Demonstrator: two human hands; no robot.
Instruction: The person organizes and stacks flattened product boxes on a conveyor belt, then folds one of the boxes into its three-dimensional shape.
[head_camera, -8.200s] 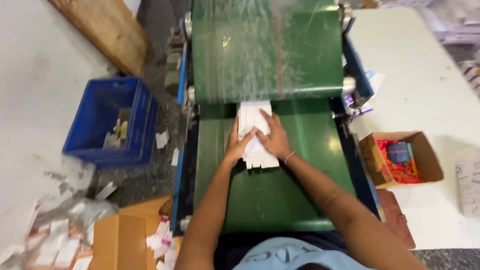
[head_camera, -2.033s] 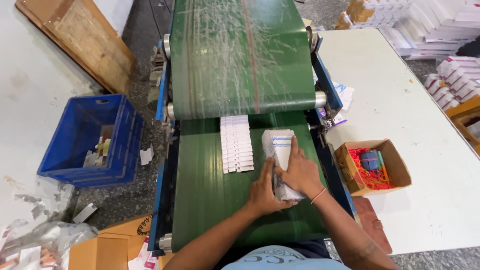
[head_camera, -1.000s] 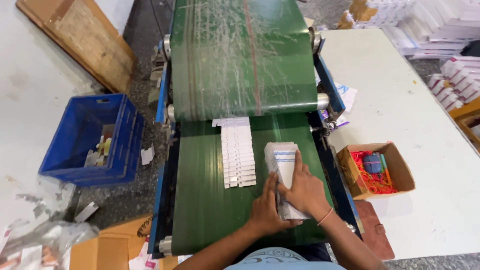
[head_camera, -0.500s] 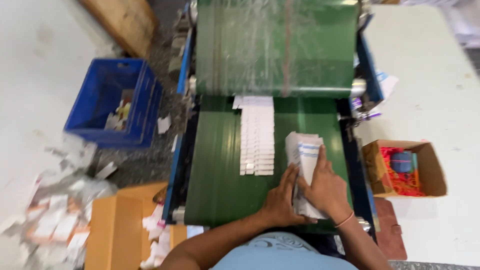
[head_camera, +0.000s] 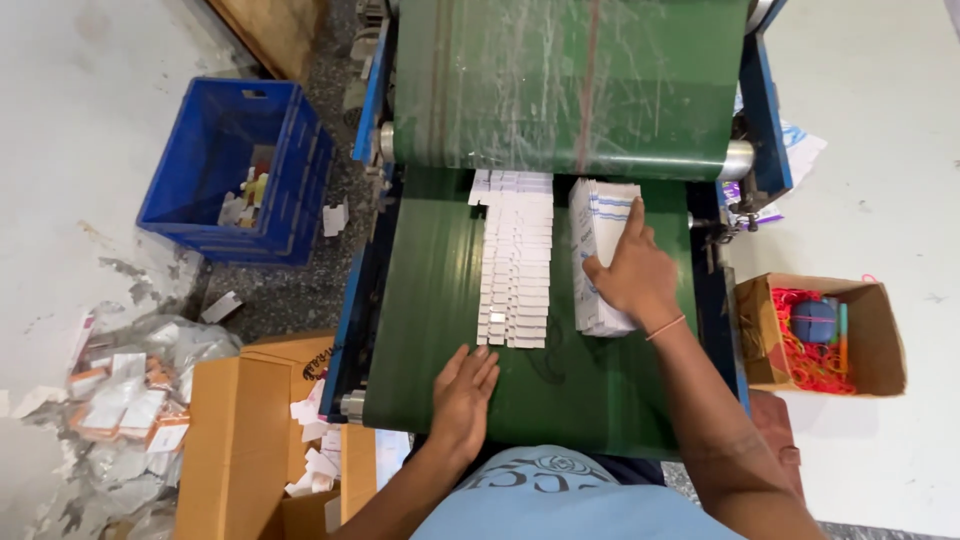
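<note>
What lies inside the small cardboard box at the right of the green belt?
The cardboard box holds a tangle of red bands and a dark blue lump. Whatever lies beneath them is covered.

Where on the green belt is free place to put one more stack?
Bare belt lies left of the white carton row, above the left hand. Another patch lies below the stack under the right hand. Between row and stack it is narrow.

Green conveyor belt (head_camera: 430, 300): matt, rubbery, scuffed with pale streaks. White flat cartons in a shingled row (head_camera: 517, 260): smooth paperboard. Metal roller (head_camera: 738, 160) at belt's far edge: dull sheen. Blue plastic crate (head_camera: 235, 170): glossy. Brown cardboard box (head_camera: 880, 340): matt, rough.
</note>
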